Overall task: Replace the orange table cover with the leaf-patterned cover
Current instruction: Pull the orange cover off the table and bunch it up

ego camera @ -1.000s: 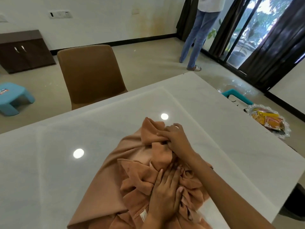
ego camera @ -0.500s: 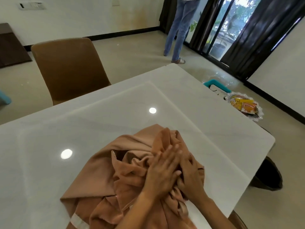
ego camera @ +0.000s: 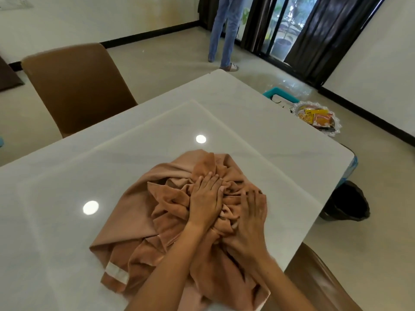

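Crumpled orange fabric table cover [ego camera: 143, 212] bunched on glossy white desk [ego camera: 258, 140], near edge. Left hand [ego camera: 205, 202] and right hand [ego camera: 252, 215] pressed flat on it, fingers spread, nothing gripped. White tag [ego camera: 116, 273] sewn at hem, no writing legible.

Under our left hand [ego camera: 205, 199] and right hand [ego camera: 251, 217] the bunched cover [ego camera: 157, 221] on the tabletop [ego camera: 258, 142], right hand just beside the left, a chair [ego camera: 76, 86] far beyond our left hand, a tray [ego camera: 316, 117] past the tabletop's edge beyond our right hand, a bin [ego camera: 350, 202] on the floor to its right.
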Available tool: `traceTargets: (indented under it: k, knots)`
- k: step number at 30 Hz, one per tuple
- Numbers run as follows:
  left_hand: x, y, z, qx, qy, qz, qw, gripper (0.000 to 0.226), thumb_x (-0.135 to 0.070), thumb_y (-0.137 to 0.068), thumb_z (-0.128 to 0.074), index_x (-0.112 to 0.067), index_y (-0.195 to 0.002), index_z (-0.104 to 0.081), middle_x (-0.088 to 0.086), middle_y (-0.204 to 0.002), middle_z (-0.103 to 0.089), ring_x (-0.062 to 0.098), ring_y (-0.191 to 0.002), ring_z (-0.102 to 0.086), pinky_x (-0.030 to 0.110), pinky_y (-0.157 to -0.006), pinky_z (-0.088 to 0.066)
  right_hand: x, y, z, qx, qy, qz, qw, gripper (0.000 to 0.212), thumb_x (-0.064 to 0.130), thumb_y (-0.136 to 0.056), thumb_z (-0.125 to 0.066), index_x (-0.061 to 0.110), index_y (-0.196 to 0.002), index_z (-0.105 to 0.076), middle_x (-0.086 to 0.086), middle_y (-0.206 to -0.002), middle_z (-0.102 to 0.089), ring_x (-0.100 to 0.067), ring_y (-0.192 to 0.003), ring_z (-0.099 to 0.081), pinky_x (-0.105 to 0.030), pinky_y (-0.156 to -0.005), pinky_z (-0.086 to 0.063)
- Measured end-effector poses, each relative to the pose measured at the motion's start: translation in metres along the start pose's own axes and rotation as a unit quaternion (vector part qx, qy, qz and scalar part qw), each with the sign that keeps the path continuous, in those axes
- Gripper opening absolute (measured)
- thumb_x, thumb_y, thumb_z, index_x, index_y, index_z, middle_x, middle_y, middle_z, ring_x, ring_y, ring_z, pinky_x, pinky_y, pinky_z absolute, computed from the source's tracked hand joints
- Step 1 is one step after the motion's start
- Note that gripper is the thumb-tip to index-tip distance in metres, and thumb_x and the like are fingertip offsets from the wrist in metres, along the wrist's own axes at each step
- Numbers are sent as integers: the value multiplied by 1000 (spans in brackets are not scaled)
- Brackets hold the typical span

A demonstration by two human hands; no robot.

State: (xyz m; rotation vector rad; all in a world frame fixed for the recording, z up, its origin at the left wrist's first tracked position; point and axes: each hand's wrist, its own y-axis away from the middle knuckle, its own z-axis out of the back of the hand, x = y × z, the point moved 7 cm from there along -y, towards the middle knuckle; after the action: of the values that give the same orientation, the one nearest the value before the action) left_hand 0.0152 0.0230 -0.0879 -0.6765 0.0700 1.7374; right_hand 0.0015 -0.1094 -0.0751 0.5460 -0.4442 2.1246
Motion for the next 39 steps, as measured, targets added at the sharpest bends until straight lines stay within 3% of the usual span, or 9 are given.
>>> traceTargets:
  k: [6, 9, 11, 16, 22, 26, 32, 36, 39]
  knots:
    - [2, 5, 12, -27, 112, 20, 993, 51, -29, -98, -26, -7, -138, -47, -2, -133, -55, 12, -126, -49, 26, -112, -22, 20, -64, -5, 129, 130, 149, 972, 144, 72, -49, -68, 12, -147, 19, -9, -153, 27, -26, -140, 26, -58, -111, 13]
    - [5, 14, 25, -46, 182, 67, 980, 64, -35, -97, -22, -2, -150, -11, -9, -135, -46, 7, -128, -42, 27, -110, -28, 13, -76, -22, 203, 139, 156, 957, 150, 74, -45, -69, 13, -144, 26, -3, -155, 24, -17, -143, 19, -54, -112, 14]
    - [3, 18, 30, -55, 185, 70, 979, 62, -39, -98, -19, -9, -152, -5, 2, -143, -43, 13, -131, -43, 36, -110, -32, 10, -80, -29, 224, 145, 154, 951, 143, 73, -48, -66, 15, -146, 21, -3, -158, 12, -15, -145, 5, -58, -113, 6]
    - [8, 49, 67, -71, 90, 17, 993, 57, -42, -101, -29, -12, -150, -24, 5, -156, -23, 19, -144, -22, 39, -119, -13, 8, -86, -25, 186, 128, 158, 961, 109, 75, -58, -50, 25, -149, -17, 2, -153, -25, -19, -142, -19, -57, -110, -17]
    - [140, 147, 103, 33, -77, 191, 978, 129, -96, -58, -37, -16, -153, -1, 21, -157, 9, 36, -145, 10, 55, -113, 12, 1, -92, -32, 193, 163, 159, 954, 111, 74, -52, -56, 24, -147, -25, -1, -149, -32, -23, -141, -23, -56, -110, -17]
    - [180, 170, 72, 120, -15, 250, 961, 149, -98, -45, -49, -16, -148, 21, 11, -155, 27, 29, -144, 21, 62, -113, 1, 9, -91, -30, 184, 138, 166, 959, 106, 74, -57, -50, 22, -146, -27, -6, -149, -33, -26, -140, -26, -57, -111, -18]
    - [165, 153, 64, 39, 182, 260, 947, 127, -100, -49, -36, -43, -139, 32, -7, -153, 30, 5, -140, 27, 51, -118, -1, 13, -89, -38, 186, 141, 180, 956, 101, 76, -62, -50, 18, -143, -35, -9, -147, -37, -30, -137, -31, -57, -111, -20]
    - [127, 116, 61, -37, 303, 230, 924, 124, -94, -56, -46, -43, -140, 29, -14, -152, 32, 13, -144, 21, 52, -118, -2, 17, -92, -40, 191, 121, 178, 958, 99, 70, -58, -61, 26, -141, -31, -3, -146, -38, -26, -138, -31, -48, -111, -17]
    - [94, 78, 64, -28, 237, 148, 960, 133, -90, -61, -48, -19, -145, 27, 7, -152, 35, 31, -142, 25, 50, -115, 12, 21, -93, -37, 183, 100, 187, 960, 97, 69, -62, -61, 27, -142, -28, -1, -146, -38, -25, -137, -32, -48, -111, -22]
